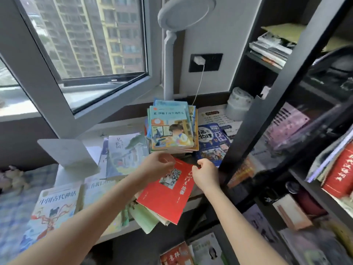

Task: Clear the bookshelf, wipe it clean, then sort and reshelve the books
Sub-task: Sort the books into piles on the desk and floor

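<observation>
1. The left grip [158, 165] has its fingers curled and pinches the upper left edge of a red book [172, 196]. The right grip [204, 175] has thumb and forefinger closed at the book's upper right corner. It seems to be on the same book, though blur makes that contact less sure. Holding the top edge with both hands suits laying the book flat and squaring it.
2. Directly beneath both grips, the red book lies tilted on a loose pile [145, 217] of pale green books. This pile hangs over the near edge of the tabletop [118, 125] and is probably one sorting group.
3. Just beyond the grips stands a tall stack [172, 129] of books, covers up and edges roughly in line. It looks like a finished group kept within easy reach.
4. Beyond the right grip, a blue comic book [212, 142] lies flat beside that stack.
5. Left of the left grip, a grey-green book [126, 153] and a yellow-topped book [55, 205] lie flat with covers showing, which keeps titles readable for sorting. A white bookend [66, 155] stands further left.
6. Right of the right grip rises the dark bookshelf [267, 104]. Papers and books sit on its shelves, so I cannot tell whether clearing is unfinished or reshelving has begun.
</observation>
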Motion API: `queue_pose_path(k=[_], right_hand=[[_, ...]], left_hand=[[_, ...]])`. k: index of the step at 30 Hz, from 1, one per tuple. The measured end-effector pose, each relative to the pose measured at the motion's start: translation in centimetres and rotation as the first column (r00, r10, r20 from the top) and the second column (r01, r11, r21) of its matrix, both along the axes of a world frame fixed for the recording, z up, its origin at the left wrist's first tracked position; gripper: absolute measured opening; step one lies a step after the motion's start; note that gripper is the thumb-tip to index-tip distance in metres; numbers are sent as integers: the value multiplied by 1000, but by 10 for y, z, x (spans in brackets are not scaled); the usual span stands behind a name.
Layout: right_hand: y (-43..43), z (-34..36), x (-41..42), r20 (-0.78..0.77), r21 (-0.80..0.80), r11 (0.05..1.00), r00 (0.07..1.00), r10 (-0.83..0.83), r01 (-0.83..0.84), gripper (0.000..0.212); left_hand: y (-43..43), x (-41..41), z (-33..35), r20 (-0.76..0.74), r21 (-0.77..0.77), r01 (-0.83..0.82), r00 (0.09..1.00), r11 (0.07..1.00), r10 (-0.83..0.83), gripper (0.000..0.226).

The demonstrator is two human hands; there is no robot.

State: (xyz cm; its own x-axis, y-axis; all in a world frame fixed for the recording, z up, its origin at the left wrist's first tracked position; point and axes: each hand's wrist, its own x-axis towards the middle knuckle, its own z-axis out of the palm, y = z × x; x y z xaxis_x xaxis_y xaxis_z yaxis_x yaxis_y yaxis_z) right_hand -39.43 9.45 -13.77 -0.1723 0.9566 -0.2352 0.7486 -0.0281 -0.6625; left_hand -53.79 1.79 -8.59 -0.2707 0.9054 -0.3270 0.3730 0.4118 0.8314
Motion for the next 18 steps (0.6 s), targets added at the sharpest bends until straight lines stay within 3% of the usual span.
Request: queue_pose_path(k=[3, 7, 11, 13, 18], right_hand=[[27, -16, -18, 124, 12, 979, 971, -206, 206, 33], [66, -53, -37, 327, 83, 942, 884, -334, 326, 32], [103, -87, -40, 630, 74, 976, 749, -204, 204, 61], [114, -99, -37, 708, 39, 985, 691, -146, 168, 73], [130, -121, -37, 785, 77, 986, 601, -153, 150, 60]], left_hand=[[21, -32, 12, -37, 11, 111, 993, 994, -110, 13], [45, -57, 21, 3, 87, 125, 992, 988, -126, 19], [56, -72, 19, 63, 118, 103, 992, 988, -111, 19], [58, -81, 14, 63, 110, 100, 992, 989, -107, 18], [67, -97, 4, 64, 92, 85, 994, 992, -91, 19]])
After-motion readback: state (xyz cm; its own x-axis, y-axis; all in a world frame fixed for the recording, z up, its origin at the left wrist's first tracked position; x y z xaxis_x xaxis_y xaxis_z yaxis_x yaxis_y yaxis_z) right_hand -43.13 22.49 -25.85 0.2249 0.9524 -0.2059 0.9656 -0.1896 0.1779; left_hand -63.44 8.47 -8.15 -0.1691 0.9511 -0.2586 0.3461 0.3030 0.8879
